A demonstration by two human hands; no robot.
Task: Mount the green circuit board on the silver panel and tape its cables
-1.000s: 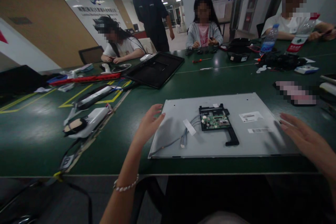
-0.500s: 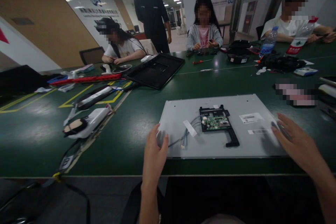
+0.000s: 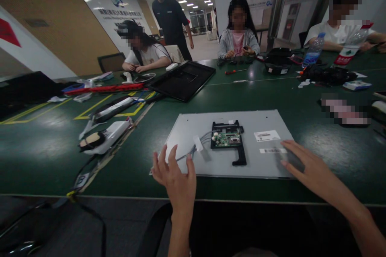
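Observation:
A light-grey display panel (image 3: 259,164) lies flat on the green table, its back facing up. On its middle sits a black plastic bracket (image 3: 240,156) around a green circuit board (image 3: 226,139). Grey cables (image 3: 188,153) run left from the board under a strip of white tape (image 3: 198,144). My left hand (image 3: 177,172) hovers over the panel's near left corner, fingers spread and holding nothing. At the right side, my right hand (image 3: 304,164) is over the panel's edge with thumb and fingers apart; whether it touches the panel I cannot tell.
A black monitor housing (image 3: 183,80) lies beyond the panel, with a screwdriver (image 3: 235,72) farther back. Cables and white devices (image 3: 105,136) lie left. Bottles (image 3: 313,50) and a pinkish object (image 3: 345,110) are at right. Several people are around the far side.
The panel has shifted left across the table and turned slightly. Both hands have changed position; the left fingers have spread and lifted away from the panel's side. The camera view has shifted slightly.

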